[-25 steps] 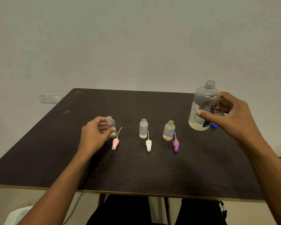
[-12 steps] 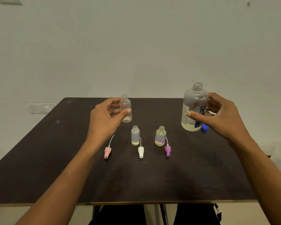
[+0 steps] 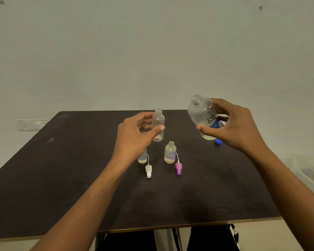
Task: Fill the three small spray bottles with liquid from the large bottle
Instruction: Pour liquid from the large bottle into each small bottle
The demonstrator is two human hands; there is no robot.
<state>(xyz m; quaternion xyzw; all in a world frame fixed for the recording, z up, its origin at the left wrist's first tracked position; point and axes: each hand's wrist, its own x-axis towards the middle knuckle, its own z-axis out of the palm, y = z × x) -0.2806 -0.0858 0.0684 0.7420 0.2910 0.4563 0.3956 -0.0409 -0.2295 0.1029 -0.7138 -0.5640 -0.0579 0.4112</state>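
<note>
Head view: small bottle (image 3: 158, 125) pinched in left hand (image 3: 134, 138), large bottle (image 3: 203, 116) gripped, tilted by right hand (image 3: 236, 127); necks are best aligned before pouring.

The bench (image 3: 53, 178) lies open left and front; a yellowish bottle (image 3: 170, 154), white cap (image 3: 148, 171) and purple cap (image 3: 178, 168) block the middle.

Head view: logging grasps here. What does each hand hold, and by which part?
The left hand pinches a small clear spray bottle around its body; the right hand grips the large bottle around its lower body.
</note>
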